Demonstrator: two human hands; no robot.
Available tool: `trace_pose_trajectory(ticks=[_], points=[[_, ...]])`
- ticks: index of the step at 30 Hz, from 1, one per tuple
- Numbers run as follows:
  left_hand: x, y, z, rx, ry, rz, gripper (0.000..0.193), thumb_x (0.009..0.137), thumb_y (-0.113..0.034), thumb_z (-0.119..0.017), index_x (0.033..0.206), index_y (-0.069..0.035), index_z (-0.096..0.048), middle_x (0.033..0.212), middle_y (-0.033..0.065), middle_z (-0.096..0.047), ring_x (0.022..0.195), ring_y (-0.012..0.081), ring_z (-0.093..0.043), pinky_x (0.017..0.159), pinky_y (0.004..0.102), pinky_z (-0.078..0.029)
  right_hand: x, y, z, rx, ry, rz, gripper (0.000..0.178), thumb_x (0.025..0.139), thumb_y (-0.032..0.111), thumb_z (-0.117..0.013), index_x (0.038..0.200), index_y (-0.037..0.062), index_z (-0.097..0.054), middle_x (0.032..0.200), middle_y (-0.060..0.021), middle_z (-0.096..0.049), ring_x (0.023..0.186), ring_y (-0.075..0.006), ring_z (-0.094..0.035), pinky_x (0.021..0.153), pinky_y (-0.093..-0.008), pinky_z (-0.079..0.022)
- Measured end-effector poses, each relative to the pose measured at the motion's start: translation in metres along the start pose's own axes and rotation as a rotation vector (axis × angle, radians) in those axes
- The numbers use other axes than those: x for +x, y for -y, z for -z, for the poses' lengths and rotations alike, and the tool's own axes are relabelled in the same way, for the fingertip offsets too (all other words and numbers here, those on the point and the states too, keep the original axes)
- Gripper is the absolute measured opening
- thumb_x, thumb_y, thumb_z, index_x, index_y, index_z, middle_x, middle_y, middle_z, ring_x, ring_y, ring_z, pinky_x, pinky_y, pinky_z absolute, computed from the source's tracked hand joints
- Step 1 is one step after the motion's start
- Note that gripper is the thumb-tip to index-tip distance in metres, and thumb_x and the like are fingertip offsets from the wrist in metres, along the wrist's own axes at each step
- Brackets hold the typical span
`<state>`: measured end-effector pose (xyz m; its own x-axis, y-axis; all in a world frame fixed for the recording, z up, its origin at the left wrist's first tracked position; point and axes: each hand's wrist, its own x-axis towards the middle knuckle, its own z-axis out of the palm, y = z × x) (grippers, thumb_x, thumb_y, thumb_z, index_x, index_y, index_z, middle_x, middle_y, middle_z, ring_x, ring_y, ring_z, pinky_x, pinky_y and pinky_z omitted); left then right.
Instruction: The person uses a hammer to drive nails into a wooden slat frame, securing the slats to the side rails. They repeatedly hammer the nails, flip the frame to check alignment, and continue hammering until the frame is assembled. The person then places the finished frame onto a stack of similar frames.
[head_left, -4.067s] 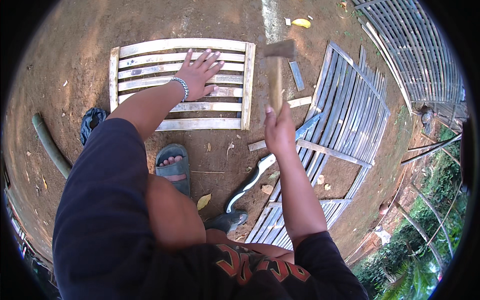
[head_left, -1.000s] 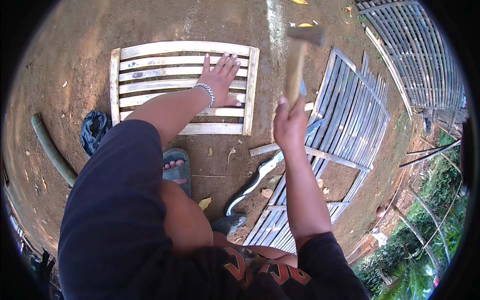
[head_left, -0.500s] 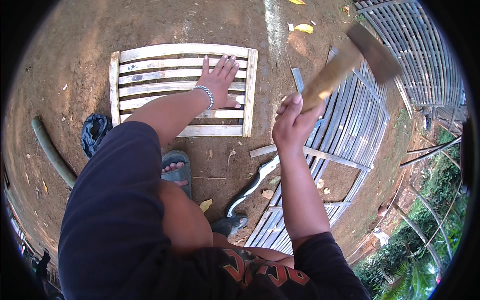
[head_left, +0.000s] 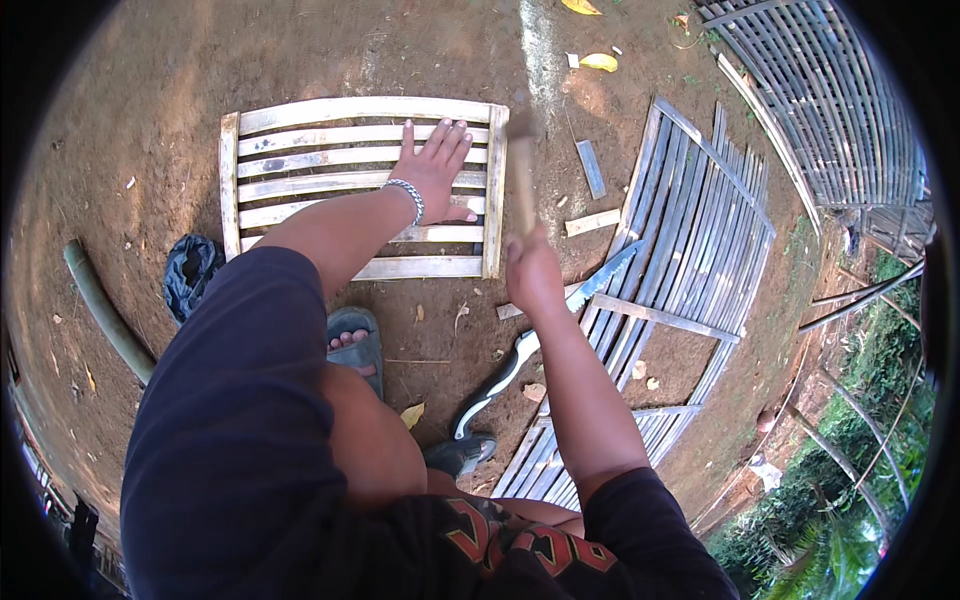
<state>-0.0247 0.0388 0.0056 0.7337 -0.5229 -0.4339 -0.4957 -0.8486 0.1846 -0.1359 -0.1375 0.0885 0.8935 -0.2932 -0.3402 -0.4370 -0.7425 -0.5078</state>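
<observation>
ground: bare brown dirt (head_left: 300, 50) | bamboo fence (head_left: 850, 100) | daylight

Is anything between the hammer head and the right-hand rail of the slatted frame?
Nothing visible. The hammer, gripped by the right hand, hangs blurred beside the frame's right rail; the left hand lies flat on the slats, left of that rail.

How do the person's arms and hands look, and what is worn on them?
Both forearms are bare. The left hand has no glove; a silver chain bracelet sits on its wrist. The left upper arm is covered by a loose dark navy sleeve. The right hand is also bare, with no ring or watch visible. A short black sleeve ends above the right elbow.
</observation>
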Motion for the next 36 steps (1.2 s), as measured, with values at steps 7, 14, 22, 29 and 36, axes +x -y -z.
trace_pose_trajectory(ticks=[7, 14, 22, 29, 36], points=[[-0.010, 0.019, -0.005, -0.138, -0.055, -0.006, 0.110, 0.089, -0.071, -0.057, 0.163, -0.005, -0.008, 0.172, 0.0154, -0.003, 0.159, 0.0290, 0.001, 0.124, 0.0631, -0.002, -0.059, -0.055, 0.011, 0.020, 0.138, -0.138, 0.038, 0.102, 0.020, -0.054, 0.131, -0.0033, -0.045, 0.096, -0.0343, -0.066, 0.093, -0.0541, -0.065, 0.084, -0.0546, -0.052], [-0.114, 0.158, -0.076, -0.181, -0.829, 0.628, 0.083, 0.091, -0.041, -0.071, 0.154, -0.001, -0.035, 0.160, 0.0296, -0.030, 0.147, 0.0451, -0.032, 0.121, 0.0535, -0.023, -0.181, -0.130, -0.019, -0.082, -0.047, -0.070, 0.061, 0.095, 0.007, -0.055, 0.150, -0.0035, -0.030, 0.125, -0.0363, -0.054, 0.113, -0.0521, -0.057, 0.098, -0.0539, -0.046], [-0.175, 0.175, -0.093, -0.366, -0.415, 1.093, 0.082, 0.092, -0.044, -0.065, 0.153, 0.002, -0.035, 0.154, 0.0247, -0.043, 0.144, 0.0400, -0.040, 0.119, 0.0493, -0.031, -0.261, -0.154, -0.061, 0.014, 0.227, -0.232, 0.079, 0.086, 0.004, -0.065, 0.154, -0.0035, -0.024, 0.140, -0.0341, -0.043, 0.132, -0.0504, -0.043, 0.112, -0.0531, -0.036], [-0.176, 0.223, -0.097, -0.482, -0.455, 1.247, 0.062, 0.083, -0.039, -0.071, 0.129, 0.001, -0.062, 0.124, 0.0292, -0.067, 0.117, 0.0428, -0.064, 0.102, 0.0505, -0.048, -0.230, -0.165, -0.042, -0.001, 0.336, -0.261, 0.084, 0.082, 0.007, -0.073, 0.154, 0.0010, -0.029, 0.131, -0.0301, -0.048, 0.124, -0.0466, -0.049, 0.107, -0.0519, -0.040], [-0.204, 0.232, -0.037, -1.139, -0.596, 0.924, 0.044, 0.084, -0.038, -0.073, 0.097, 0.004, -0.070, 0.084, 0.0138, -0.072, 0.089, 0.0219, -0.073, 0.076, 0.0338, -0.053, -0.213, -0.159, -0.035, 0.001, 0.249, -0.146, 0.074, 0.084, 0.012, -0.075, 0.148, 0.0010, -0.039, 0.118, -0.0241, -0.054, 0.104, -0.0402, -0.059, 0.094, -0.0485, -0.049]])
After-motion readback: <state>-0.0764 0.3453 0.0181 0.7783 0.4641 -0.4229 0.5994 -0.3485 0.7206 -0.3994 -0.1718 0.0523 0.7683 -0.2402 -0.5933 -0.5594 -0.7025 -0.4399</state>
